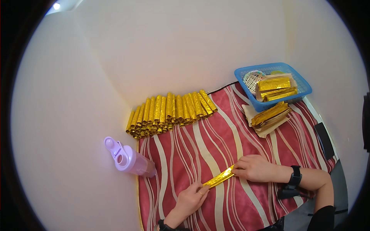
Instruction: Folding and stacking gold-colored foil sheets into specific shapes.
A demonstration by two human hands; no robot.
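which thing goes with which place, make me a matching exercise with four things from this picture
Things
1. bottle
2. gold strip
3. basket
4. stack of gold rolls

Places and states
A. at the far left of the striped cloth, piled in layers
B. blue, at the far right, with gold pieces inside
C. light purple, by the cloth's left edge
D. held between the left hand and the right hand

Right pairs: 1-C, 2-D, 3-B, 4-A
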